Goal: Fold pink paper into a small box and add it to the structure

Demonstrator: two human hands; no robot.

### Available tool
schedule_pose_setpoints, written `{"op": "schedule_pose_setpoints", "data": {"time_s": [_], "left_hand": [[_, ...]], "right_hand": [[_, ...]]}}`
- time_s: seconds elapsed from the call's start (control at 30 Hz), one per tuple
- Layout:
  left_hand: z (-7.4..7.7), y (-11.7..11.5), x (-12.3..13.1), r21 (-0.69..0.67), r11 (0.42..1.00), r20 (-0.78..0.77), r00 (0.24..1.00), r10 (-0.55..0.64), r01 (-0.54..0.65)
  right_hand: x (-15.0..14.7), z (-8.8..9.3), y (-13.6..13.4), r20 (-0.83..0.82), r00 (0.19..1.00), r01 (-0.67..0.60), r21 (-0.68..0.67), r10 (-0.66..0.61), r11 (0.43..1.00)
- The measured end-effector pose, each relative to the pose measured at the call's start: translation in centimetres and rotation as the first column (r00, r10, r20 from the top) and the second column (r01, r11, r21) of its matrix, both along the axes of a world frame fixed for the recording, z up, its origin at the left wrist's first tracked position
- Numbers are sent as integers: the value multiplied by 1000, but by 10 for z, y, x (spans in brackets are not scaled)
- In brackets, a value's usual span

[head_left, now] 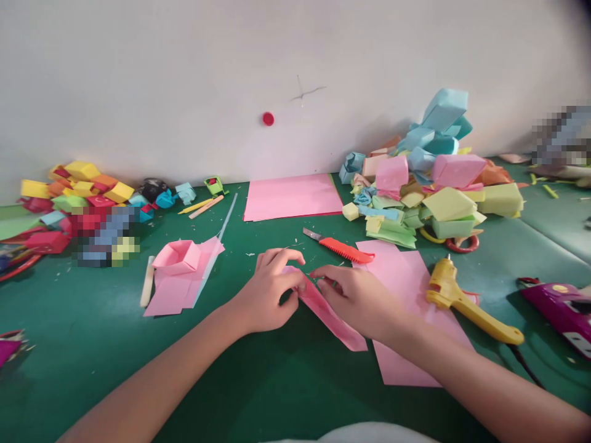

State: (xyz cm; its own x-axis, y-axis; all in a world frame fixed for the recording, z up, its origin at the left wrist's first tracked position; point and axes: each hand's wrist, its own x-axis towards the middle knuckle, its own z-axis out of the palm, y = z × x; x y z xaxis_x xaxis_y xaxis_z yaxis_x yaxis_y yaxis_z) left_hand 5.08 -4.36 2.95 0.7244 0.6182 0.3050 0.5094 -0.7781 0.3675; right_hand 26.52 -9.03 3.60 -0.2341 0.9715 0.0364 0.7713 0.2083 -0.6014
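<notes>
Brightly coloured paper pieces [83, 188] are heaped at the far left of a green table [115, 351], and a taller pile of paper forms [455, 169] is stacked at far right, before a pale wall [184, 80]. A red disc [268, 119] is seen on the wall, a purple socket block [558, 304] at right.

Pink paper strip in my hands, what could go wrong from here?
The red knife lies just beyond your right hand with its blade bare, so a forward reach might nick a finger. The yellow glue gun lies near your right forearm; if hot, which I can't tell, it could burn. The pink strip, pinched by your left hand, might crease out of line.
</notes>
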Motion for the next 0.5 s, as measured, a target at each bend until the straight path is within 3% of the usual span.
{"op": "schedule_pose_setpoints", "data": {"time_s": [0.13, 0.5], "left_hand": [[-1, 4, 9, -17, 1000, 12, 1000, -6, 6], [-12, 17, 21, -37, 986, 132, 978, 164, -160]], "right_hand": [[-1, 5, -1, -8, 1000, 30, -27, -30, 999], [11, -16, 5, -71, 993, 93, -22, -94, 995]]}}
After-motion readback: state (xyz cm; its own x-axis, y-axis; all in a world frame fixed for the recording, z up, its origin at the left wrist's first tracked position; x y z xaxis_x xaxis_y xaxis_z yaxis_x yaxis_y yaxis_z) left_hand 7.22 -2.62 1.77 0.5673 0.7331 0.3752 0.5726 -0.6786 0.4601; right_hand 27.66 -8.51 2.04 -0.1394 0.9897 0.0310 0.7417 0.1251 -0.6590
